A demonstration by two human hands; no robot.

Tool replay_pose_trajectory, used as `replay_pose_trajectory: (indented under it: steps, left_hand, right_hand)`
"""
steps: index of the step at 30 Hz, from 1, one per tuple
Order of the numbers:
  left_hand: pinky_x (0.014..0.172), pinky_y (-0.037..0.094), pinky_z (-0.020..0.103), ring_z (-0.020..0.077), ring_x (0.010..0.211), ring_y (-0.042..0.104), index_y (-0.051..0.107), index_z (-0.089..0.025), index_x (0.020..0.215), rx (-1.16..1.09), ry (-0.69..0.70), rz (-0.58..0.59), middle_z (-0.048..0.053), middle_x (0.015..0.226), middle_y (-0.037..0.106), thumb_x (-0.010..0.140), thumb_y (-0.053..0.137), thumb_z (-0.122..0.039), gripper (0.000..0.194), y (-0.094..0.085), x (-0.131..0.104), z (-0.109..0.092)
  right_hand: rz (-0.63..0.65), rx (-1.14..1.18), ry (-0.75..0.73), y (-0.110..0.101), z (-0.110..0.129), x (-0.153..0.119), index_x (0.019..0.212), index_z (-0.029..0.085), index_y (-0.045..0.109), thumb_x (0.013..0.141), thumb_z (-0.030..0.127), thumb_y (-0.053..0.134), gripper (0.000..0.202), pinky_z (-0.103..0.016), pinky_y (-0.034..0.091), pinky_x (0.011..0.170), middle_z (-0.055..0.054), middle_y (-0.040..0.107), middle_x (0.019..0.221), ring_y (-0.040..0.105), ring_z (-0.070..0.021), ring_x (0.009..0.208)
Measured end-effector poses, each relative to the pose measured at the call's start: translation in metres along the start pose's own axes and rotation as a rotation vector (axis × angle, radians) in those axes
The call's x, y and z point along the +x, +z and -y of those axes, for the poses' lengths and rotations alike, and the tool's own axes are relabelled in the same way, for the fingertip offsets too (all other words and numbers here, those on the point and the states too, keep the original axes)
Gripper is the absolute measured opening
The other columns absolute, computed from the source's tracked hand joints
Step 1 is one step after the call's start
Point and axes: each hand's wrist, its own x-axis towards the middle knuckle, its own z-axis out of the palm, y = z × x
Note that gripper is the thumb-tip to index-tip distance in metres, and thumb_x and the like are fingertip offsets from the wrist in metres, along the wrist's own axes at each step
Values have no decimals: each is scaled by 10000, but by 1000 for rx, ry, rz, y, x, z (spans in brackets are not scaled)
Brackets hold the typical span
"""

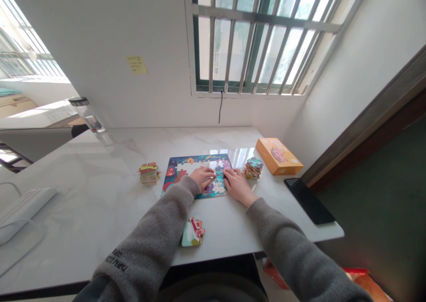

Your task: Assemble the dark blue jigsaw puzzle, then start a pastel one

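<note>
A partly assembled jigsaw puzzle (218, 188) lies flat on the table, its dark blue border joined and white gaps showing in the middle. My left hand (202, 177) rests over its centre, fingers bent and close together; what lies under the fingertips is hidden. At the puzzle's right side, my right hand (238, 185) has its curled fingertips on a teal puzzle piece (219, 174). Stacks of loose pieces stand on both sides: a left stack (149, 174) and a right stack (253, 168). Nearer to me is a small pile of pieces (193, 232), beside my left forearm.
An orange puzzle box (278, 155) lies at the right rear, with a black phone (309, 200) in front of it near the table's right edge. A clear bottle (88, 115) stands at the back left. A white device with cables (28, 211) is at the left.
</note>
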Motion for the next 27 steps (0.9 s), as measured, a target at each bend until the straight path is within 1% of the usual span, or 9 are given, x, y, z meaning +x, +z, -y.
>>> replay_pose_trajectory:
  steps: [3,5,10,17,22,27]
  left_hand:
    - [1070,450,427,253,1156,566,744,-258,1134,-4,4,6,71,1223,661,907,568,-228,289,1,0,1]
    - [1066,453,434,259,1154,564,744,-252,1134,-3,13,5,71,1230,664,903,571,-227,290,1,-1,2]
    - [1054,464,453,267,1137,563,739,-248,1139,-18,50,-9,57,1237,683,910,564,-229,289,3,-1,5]
    - [1045,475,466,269,1135,568,736,-253,1139,-15,53,-18,58,1242,683,911,560,-224,290,5,0,6]
    - [1046,478,471,273,1141,571,731,-245,1139,-29,54,-7,54,1253,687,913,554,-230,287,3,1,3]
    - [1057,469,463,271,1157,565,720,-241,1149,-34,60,12,44,1265,689,912,547,-218,295,2,1,3]
  right_hand:
    - [8,-6,-13,2,-1,-3,1401,234,551,1005,288,455,411,-457,391,1032,-76,590,1395,469,-303,1211]
    - [3,4,-15,2,-1,-3,1406,224,547,1003,280,459,416,-456,385,1040,-85,590,1390,465,-303,1216]
    - [-31,65,-15,1,-2,-3,1290,179,618,990,189,445,347,-423,385,1032,-100,635,1318,494,-286,1182]
    - [-29,180,-18,2,-10,-3,1176,228,674,975,112,442,328,-412,373,1014,-56,676,1273,517,-257,1175]
    - [-21,199,-44,4,-15,-4,1217,231,667,961,79,450,369,-410,366,1015,-54,677,1288,519,-255,1195]
    - [-3,102,-106,3,-15,-10,1274,228,637,971,96,448,381,-419,375,1011,-57,643,1360,508,-259,1234]
